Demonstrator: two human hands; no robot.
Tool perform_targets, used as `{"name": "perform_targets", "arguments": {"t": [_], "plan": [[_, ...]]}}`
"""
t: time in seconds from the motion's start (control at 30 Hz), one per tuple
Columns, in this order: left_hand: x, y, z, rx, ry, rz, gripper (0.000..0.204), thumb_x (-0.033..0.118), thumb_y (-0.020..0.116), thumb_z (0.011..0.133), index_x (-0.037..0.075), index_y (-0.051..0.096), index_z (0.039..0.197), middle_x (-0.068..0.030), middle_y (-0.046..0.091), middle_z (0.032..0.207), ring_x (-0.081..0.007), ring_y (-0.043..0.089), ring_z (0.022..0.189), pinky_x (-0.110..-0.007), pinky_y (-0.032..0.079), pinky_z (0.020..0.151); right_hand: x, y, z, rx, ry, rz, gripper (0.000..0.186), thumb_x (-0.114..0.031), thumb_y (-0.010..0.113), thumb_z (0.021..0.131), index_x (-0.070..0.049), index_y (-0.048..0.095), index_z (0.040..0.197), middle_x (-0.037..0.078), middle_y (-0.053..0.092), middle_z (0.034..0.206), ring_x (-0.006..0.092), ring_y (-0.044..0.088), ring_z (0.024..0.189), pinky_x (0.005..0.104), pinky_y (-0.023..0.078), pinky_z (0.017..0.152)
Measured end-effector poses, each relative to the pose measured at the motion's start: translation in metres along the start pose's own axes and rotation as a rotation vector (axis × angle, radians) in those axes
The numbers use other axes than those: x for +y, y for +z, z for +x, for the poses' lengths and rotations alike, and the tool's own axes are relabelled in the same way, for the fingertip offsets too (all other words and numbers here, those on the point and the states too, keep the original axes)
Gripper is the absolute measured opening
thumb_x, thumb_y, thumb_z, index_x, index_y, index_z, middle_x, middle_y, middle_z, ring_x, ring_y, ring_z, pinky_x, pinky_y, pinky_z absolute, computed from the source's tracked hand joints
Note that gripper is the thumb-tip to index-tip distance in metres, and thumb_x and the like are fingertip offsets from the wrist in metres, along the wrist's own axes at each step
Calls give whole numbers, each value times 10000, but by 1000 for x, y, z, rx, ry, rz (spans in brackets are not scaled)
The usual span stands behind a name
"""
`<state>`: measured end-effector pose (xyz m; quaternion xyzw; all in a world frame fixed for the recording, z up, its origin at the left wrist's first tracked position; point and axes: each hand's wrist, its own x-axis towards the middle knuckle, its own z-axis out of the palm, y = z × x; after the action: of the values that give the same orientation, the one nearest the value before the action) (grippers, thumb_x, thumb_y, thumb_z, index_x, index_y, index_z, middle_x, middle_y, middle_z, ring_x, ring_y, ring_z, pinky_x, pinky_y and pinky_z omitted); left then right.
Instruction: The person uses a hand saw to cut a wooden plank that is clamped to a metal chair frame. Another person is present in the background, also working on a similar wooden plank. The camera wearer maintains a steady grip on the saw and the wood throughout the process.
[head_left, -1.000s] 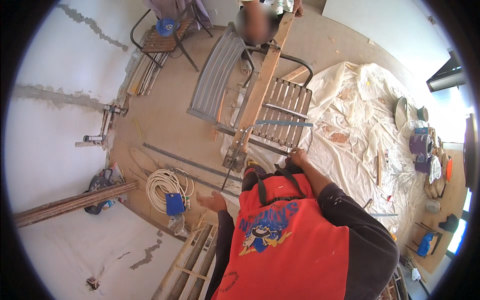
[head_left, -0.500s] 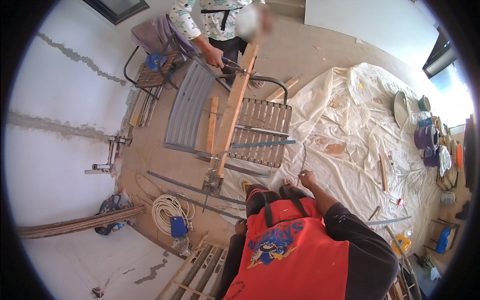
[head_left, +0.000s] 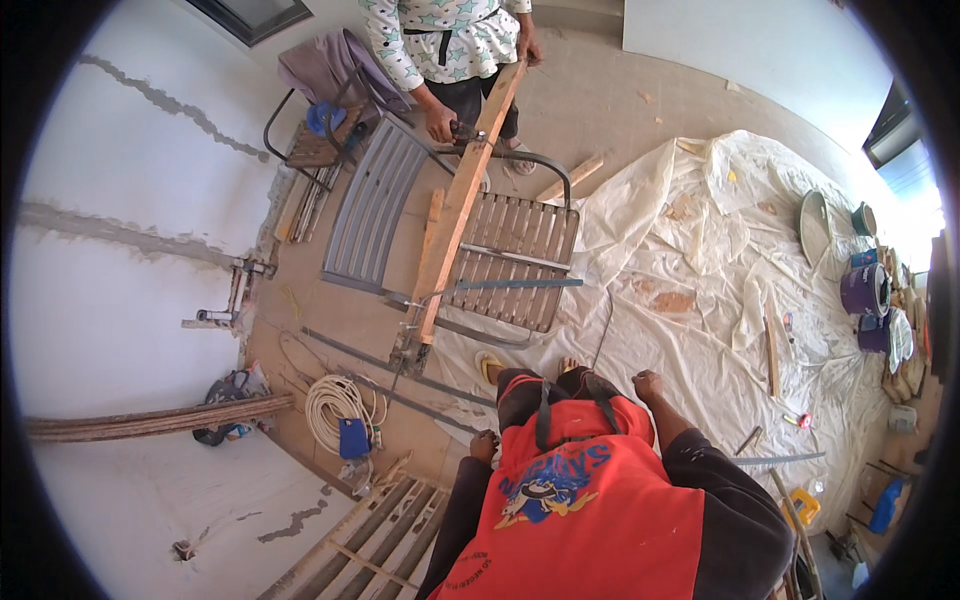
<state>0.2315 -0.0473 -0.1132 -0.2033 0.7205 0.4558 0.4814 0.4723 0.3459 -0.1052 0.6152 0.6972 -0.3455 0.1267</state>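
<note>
My left hand (head_left: 484,447) hangs beside my left thigh, close to the dark metal bars on the floor; its fingers are too small to read. My right hand (head_left: 648,385) is over the white plastic sheet, fingers curled in, with nothing visible sticking out of it. Left of it, apart from the hand, a thin dark rod (head_left: 605,330) lies along the sheet. Ahead, a long wooden beam (head_left: 468,195) slants across a slatted metal chair (head_left: 505,250). A co-worker's one hand grips a dark tool (head_left: 463,131) against the beam; the other holds its far end.
A blue-grey strip (head_left: 520,284) crosses the chair. A second grey chair (head_left: 372,215) lies beside it. Coiled cream hose (head_left: 335,415) and long metal bars (head_left: 400,372) are on the floor at left. Plastic sheeting (head_left: 700,270) spreads at right, with buckets (head_left: 865,290) beyond.
My right hand has moved right and nearer to me, away from the thin rod. The co-worker has straightened, put a hand on the beam's far end, and the beam has shifted slightly.
</note>
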Motion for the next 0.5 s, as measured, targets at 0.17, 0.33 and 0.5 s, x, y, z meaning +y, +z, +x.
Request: {"name": "perform_targets", "arguments": {"t": [0.17,0.33,0.5], "plan": [[15,24,9,55,156,-42,264,142,526,834,-34,573,1025,-116,607,863,-225,621,771,-333,519,643,-30,5,4,-48,-96,50,335,-303,618,757,-50,664,971,238,628,975,347,592,967,391,455,856],[2,33,13,121,300,-4,321,166,572,816,-27,577,1072,-125,629,891,-183,603,656,-287,472,542,-54,6,7,-5,-195,72,326,-304,617,758,-54,666,960,241,628,968,352,594,952,392,457,846],[25,47,-39,168,302,225,321,164,574,817,-29,578,1073,-124,632,889,-186,608,678,-284,483,564,-48,0,20,-22,-176,79,321,-305,625,736,-53,675,928,237,631,956,345,596,944,396,456,847]]}}
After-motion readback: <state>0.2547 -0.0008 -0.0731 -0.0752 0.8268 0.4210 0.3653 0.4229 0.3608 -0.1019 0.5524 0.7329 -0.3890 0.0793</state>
